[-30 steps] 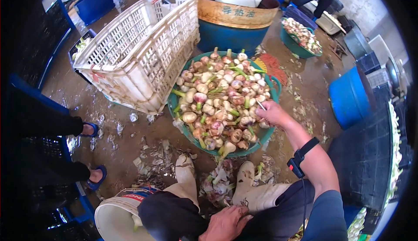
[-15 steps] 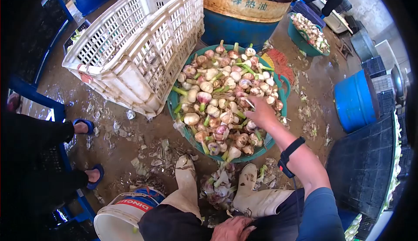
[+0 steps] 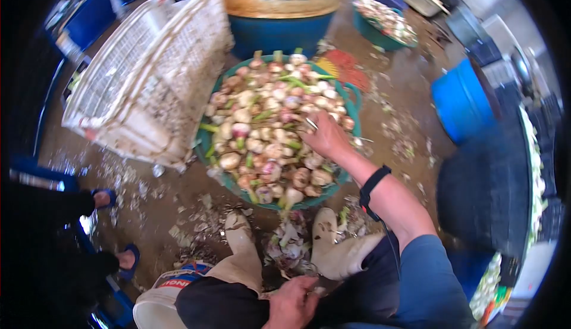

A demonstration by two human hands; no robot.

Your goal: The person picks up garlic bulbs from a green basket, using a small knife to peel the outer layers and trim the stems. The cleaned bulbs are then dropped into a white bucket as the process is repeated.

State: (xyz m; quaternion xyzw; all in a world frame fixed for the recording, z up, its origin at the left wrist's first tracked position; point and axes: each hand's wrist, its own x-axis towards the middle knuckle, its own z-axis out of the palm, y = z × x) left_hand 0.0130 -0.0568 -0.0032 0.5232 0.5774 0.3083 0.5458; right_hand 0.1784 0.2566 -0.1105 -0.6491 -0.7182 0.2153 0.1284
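A wide green tub [image 3: 352, 104] is heaped with garlic bulbs [image 3: 270, 150], some with short green stems. My right hand [image 3: 326, 134] is over the right side of the heap. A slim pale object [image 3: 312, 124] shows at its closed fingers; I cannot tell its kind. That wrist wears a black strap [image 3: 375, 186]. My left hand [image 3: 294, 302] is low over my lap, slightly blurred, its fingers loosely bent and apart, with nothing visible in them. Between my pale boots [image 3: 242, 234] lies a pile of garlic trimmings [image 3: 290, 246].
A tall white plastic crate [image 3: 148, 85] stands left of the tub, with a blue drum [image 3: 279, 32] behind. Another green tub of garlic [image 3: 383, 29] is farther back right. A blue barrel [image 3: 461, 103] stands right. A white bucket [image 3: 157, 308] is by my left leg. Someone's sandalled feet [image 3: 125, 260] are at left.
The view has shifted, so the tub and crate appear farther left and higher. My left hand has risen from my lap towards the boots. My right hand stays over the garlic.
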